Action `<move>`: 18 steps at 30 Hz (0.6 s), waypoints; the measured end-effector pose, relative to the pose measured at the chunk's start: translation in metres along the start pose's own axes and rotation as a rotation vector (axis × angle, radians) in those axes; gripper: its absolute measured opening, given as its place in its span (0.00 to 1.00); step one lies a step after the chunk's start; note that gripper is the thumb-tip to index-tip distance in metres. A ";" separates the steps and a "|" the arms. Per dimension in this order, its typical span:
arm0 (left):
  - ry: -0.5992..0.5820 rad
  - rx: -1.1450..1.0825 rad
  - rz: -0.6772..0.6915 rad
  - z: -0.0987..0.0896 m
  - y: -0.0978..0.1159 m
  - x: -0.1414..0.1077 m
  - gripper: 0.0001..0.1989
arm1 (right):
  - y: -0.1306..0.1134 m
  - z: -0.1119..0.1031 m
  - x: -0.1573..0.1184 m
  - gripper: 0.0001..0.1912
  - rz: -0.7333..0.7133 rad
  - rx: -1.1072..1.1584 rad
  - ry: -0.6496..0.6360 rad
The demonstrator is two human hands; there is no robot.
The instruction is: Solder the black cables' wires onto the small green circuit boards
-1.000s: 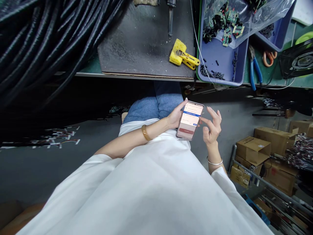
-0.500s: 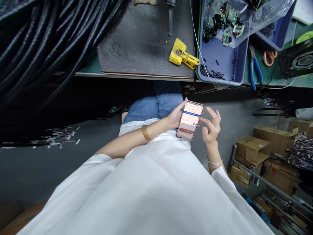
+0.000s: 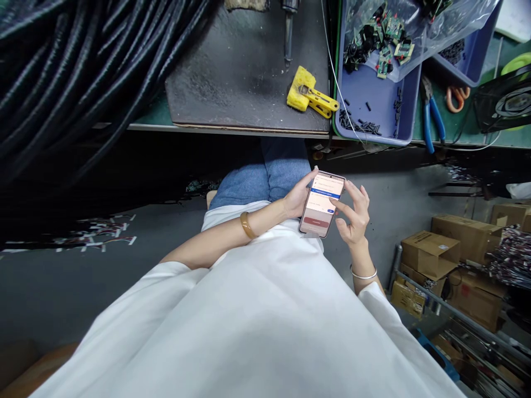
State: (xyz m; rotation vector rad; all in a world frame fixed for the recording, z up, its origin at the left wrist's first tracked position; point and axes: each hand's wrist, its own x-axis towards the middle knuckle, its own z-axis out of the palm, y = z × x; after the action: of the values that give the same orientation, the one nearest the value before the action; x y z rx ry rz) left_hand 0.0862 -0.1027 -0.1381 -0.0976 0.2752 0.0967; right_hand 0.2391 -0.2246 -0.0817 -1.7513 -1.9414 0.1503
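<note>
A smartphone [image 3: 317, 207] with a lit screen lies tilted in my left hand [image 3: 299, 196], above my lap. The left fingers go behind the phone and are mostly hidden, with the thumb at its upper left edge. The screen shows light text lines, a blue bar and a dark red button; the words are too small to read. My right hand [image 3: 354, 218] hovers at the phone's right side with its fingers apart. Its index finger reaches over the screen; whether the tip touches the glass I cannot tell.
On the bench ahead lie a dark board [image 3: 249, 83], a yellow sponge and yellow-handled cutter [image 3: 313, 99], and a blue tray [image 3: 409, 119] of circuit boards and small black parts. Blue pliers [image 3: 433, 119] lie right of it. Thick black cables [image 3: 103, 72] hang left. Cardboard boxes [image 3: 431, 251] stand right.
My right hand has shifted slightly left, so its index finger now reaches farther over the phone screen. My left hand and the phone have hardly moved.
</note>
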 end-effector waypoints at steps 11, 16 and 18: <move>-0.020 -0.006 -0.032 -0.001 0.000 0.000 0.38 | -0.001 -0.003 -0.002 0.28 0.032 -0.014 0.053; -0.015 -0.035 -0.034 0.000 0.000 0.000 0.36 | 0.000 -0.003 -0.002 0.25 0.046 -0.015 0.050; -0.008 -0.034 -0.027 0.000 0.000 0.000 0.36 | 0.000 -0.003 -0.002 0.24 0.043 -0.004 0.053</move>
State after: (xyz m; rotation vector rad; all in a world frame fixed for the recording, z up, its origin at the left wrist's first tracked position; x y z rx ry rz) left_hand 0.0862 -0.1024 -0.1381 -0.1348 0.2647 0.0752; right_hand 0.2403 -0.2273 -0.0801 -1.7822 -1.8687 0.1134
